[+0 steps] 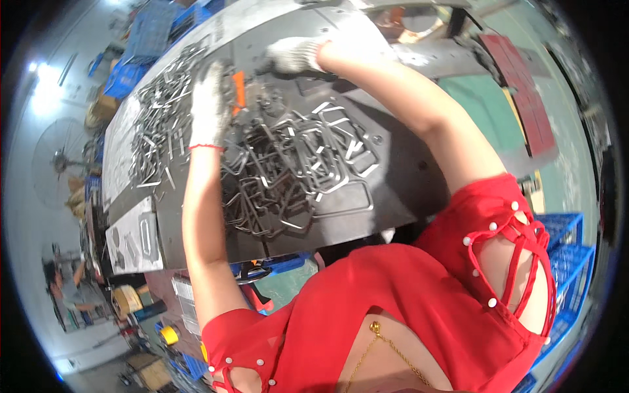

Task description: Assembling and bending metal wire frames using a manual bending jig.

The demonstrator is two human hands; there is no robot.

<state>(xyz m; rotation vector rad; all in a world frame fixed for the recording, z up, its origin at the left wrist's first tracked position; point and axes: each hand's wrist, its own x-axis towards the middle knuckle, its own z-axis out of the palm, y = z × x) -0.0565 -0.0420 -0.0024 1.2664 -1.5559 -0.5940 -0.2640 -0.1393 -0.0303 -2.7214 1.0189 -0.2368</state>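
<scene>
White knit gloves with dark fingertips cover both my hands. My left hand (209, 108) is over the table between two heaps of bent metal rods, just left of an upright orange piece (238, 90). Its fingers point away from me and blur into the dark background, so their grip is unclear. Farther off and to the right, my right hand (291, 56) has its fingers curled toward the left, low over the dark metal surface. Whatever they close on is hidden. A tangled heap of bent rod frames (282, 170) lies nearest me, and a looser heap of bent rods (164, 108) lies to the left.
The dark metal table (406, 190) has a curved near edge. A flat plate (134, 236) lies at its left corner. Blue crates (151, 33) stand beyond on the left, others (567, 262) at my right. A green surface (481, 111) and red panel (521, 92) are at right.
</scene>
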